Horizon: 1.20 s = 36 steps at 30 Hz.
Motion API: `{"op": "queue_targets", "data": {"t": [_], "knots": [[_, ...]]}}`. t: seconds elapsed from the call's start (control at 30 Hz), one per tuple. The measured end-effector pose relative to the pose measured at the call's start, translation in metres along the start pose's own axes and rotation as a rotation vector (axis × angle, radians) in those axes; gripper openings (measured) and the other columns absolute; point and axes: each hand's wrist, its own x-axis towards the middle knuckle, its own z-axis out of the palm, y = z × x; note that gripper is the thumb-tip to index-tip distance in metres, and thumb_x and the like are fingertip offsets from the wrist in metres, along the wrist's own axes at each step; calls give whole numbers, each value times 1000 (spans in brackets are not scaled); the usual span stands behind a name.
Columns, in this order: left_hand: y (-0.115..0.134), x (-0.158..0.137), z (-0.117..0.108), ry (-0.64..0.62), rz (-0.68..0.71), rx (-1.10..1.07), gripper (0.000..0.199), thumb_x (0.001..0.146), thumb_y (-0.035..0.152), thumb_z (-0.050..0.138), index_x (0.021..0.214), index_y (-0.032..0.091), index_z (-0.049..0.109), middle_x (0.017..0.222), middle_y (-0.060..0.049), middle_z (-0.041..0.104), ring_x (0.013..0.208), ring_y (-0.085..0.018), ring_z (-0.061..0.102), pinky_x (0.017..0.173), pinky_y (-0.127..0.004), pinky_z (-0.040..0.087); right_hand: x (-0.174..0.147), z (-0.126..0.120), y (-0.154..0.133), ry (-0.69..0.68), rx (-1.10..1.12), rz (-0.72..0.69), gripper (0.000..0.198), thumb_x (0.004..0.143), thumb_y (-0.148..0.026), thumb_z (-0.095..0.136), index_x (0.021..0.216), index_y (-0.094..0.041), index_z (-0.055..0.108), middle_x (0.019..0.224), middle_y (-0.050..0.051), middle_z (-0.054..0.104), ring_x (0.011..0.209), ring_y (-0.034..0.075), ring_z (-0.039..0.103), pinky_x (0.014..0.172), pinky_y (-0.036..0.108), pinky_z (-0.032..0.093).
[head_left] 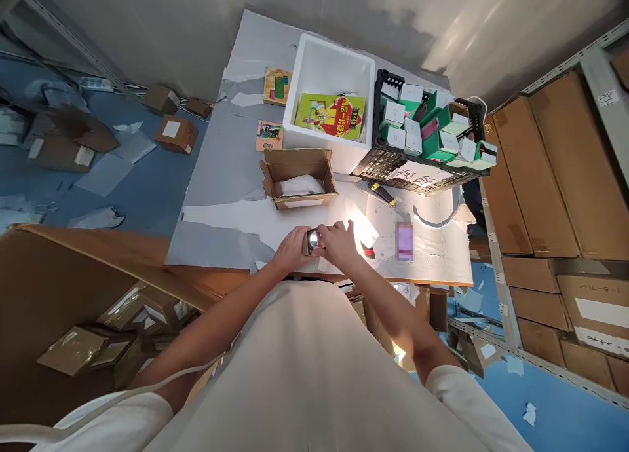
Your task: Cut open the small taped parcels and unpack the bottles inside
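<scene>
Close to the table's front edge, both my hands are closed around a small dark box-like thing with a shiny, silvery rounded face (313,241). My left hand (293,247) grips its left side. On the other side, the fingers of my right hand (339,244) press against it, partly covering it. Its exact kind is too small to make out. Just beyond my hands stands an open cardboard box (299,203) with white wrapping inside. A small red and black object (368,251) lies right of my right hand.
A white foam box (327,144) holding green and red packets stands at the back, beside a black crate (378,167) of green-and-white cartons. A yellow-black box cutter (382,193), a phone (405,242) and tape-like loop (437,223) lie rightward. Cardboard boxes (555,170) fill the right shelf.
</scene>
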Motion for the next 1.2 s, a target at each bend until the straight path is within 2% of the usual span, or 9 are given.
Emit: {"op": "queue_targets", "data": {"t": [0.2, 0.33, 0.43, 0.6, 0.8, 0.93, 1.03, 1.1, 1.2], "knots": [[0, 2, 4, -5, -17, -19, 63, 64, 33, 74, 117, 19, 43, 110, -12, 56, 105, -29, 55, 89, -42, 47, 12, -10, -2, -216, 62, 49, 43, 79, -45, 63, 110, -23, 44, 98, 7, 69, 87, 25, 62, 68, 33, 42], [3, 2, 9, 33, -41, -56, 57, 65, 26, 67, 115, 18, 42, 110, -12, 53, 103, -27, 55, 85, -40, 49, 14, -6, -8, -240, 14, 90, 54, 72, -42, 68, 113, -21, 39, 98, 9, 68, 85, 27, 65, 62, 31, 43], [4, 2, 11, 45, -65, -72, 55, 64, 21, 63, 114, 17, 41, 110, -12, 52, 103, -26, 55, 84, -38, 49, 16, -3, -14, -220, -31, 54, 51, 72, -38, 64, 113, -19, 39, 97, 10, 68, 82, 27, 65, 63, 32, 43], [6, 4, 11, 66, -97, -92, 49, 67, 24, 63, 111, 18, 43, 107, -10, 52, 100, -25, 55, 82, -38, 49, 3, -21, -9, -86, 1, 8, 46, 72, -37, 58, 112, -19, 43, 93, 9, 66, 80, 26, 63, 63, 31, 42], [9, 3, 8, 50, -121, -81, 60, 65, 33, 72, 117, 19, 43, 112, -10, 52, 108, -28, 54, 86, -41, 49, -27, -93, 22, 240, 258, -196, 44, 73, -31, 55, 116, -22, 47, 99, 7, 61, 80, 20, 57, 69, 30, 44], [15, -2, 0, 49, -132, -11, 89, 56, 46, 79, 130, 18, 38, 127, -17, 49, 119, -35, 49, 95, -50, 44, -31, -138, 45, 460, 418, -209, 36, 78, -26, 49, 113, -21, 51, 89, 4, 59, 72, 17, 53, 70, 31, 45], [32, 1, -12, 181, -113, 27, 113, 49, 57, 81, 139, 16, 28, 140, -23, 39, 130, -41, 37, 104, -58, 34, -24, -155, 54, 477, 551, -164, 30, 81, -27, 47, 111, -23, 50, 78, -1, 53, 60, 13, 48, 60, 29, 45], [46, 8, -22, 299, -92, -29, 110, 56, 56, 78, 142, 16, 23, 143, -22, 37, 133, -38, 36, 106, -56, 34, -16, -158, 58, 462, 664, -139, 27, 83, -29, 48, 110, -25, 50, 73, -3, 48, 55, 12, 46, 50, 25, 44], [63, 25, -31, 404, -66, -178, 80, 71, 43, 73, 137, 21, 34, 133, -15, 48, 126, -29, 46, 103, -47, 42, -5, -155, 63, 446, 842, -92, 24, 86, -39, 48, 107, -27, 50, 70, -3, 44, 54, 11, 45, 41, 21, 41]]}}
